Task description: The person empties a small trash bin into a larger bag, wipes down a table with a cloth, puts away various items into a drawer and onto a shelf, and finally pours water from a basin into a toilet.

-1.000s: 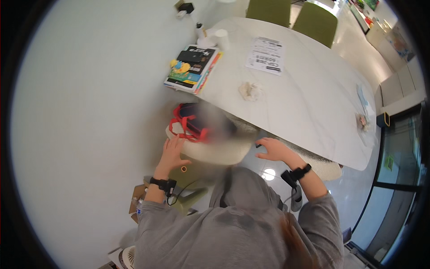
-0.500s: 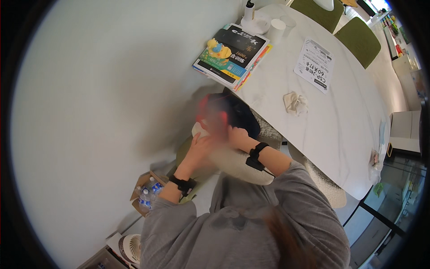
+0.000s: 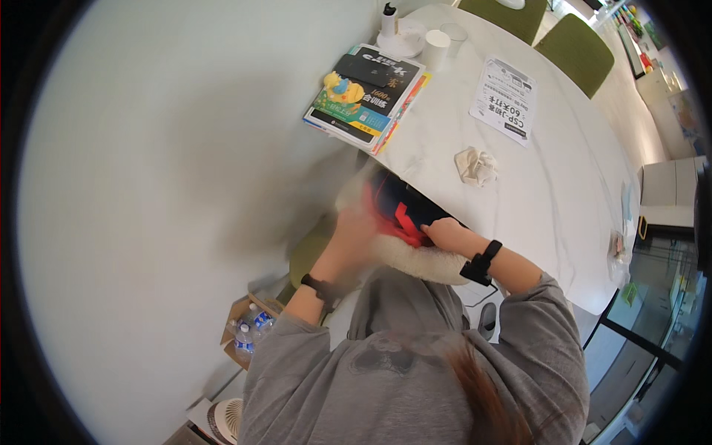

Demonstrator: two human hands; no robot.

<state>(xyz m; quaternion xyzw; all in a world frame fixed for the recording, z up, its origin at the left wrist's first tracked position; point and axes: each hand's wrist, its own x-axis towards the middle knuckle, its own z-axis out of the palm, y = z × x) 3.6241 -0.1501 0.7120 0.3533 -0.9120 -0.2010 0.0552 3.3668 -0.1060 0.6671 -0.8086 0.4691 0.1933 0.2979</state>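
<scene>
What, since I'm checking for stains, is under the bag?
A cream seat shows at the edge of the bag; the patch directly beneath, and anything on it, is covered.

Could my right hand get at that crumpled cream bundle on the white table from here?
Probably yes: your right hand is by the navy bag, seemingly near the table, and nothing stands between the table's edge and the crumpled cream bundle.

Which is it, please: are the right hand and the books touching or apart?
Apart: the head view shows part of the bag and bare tabletop between the right hand and the books.
</scene>
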